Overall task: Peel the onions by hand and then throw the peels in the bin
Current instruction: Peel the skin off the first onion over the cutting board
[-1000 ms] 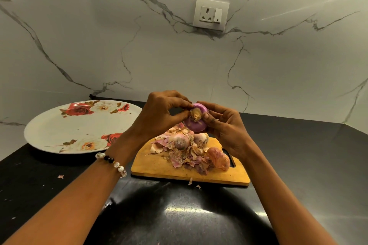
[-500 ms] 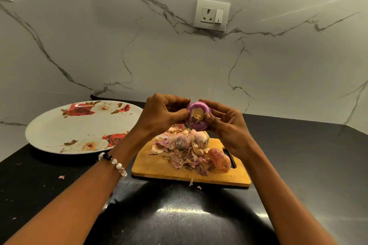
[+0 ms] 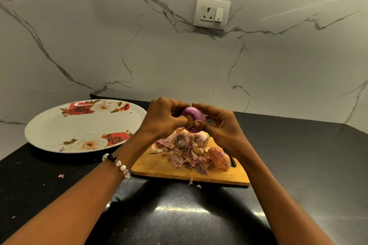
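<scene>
Two hands [image 3: 162, 117] grip onion [image 3: 192, 112].

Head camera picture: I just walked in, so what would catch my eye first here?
First, the two hands at the centre: the left hand and right hand grip a purple onion above a wooden cutting board. On that board lies a heap of onion peels with a few more onions among them. To the left, a big white plate with red roses rests on the black counter.
</scene>
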